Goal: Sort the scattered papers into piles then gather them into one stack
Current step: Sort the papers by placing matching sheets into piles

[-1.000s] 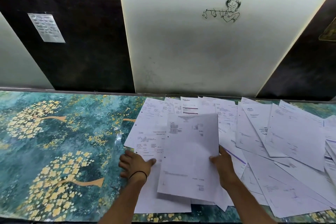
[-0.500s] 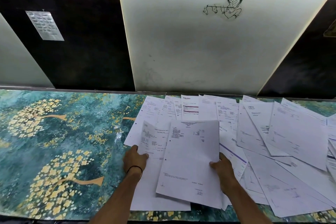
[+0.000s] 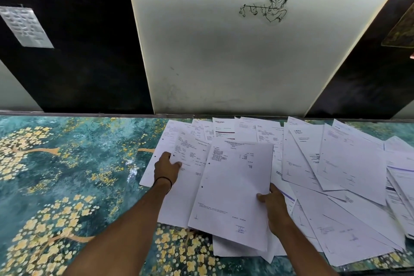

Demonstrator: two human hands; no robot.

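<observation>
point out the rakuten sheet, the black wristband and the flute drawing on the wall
rakuten sheet [image 3: 224, 129], head view, on its printed top part below the logo
black wristband [image 3: 167, 179], head view, on the band across the wrist
flute drawing [image 3: 257, 7], head view, on the flute line

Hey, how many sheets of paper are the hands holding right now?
2. The left hand pinches a printed sheet by its left edge; the right hand grips the hole-punched sheet on top. Others may be hidden beneath it.

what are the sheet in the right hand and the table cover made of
Sheet: thin matte white paper; it bends and has punched holes along its left edge. Table cover: likely glossy vinyl or plastic, printed teal with gold flowers; glare streaks and creases suggest it.
</observation>
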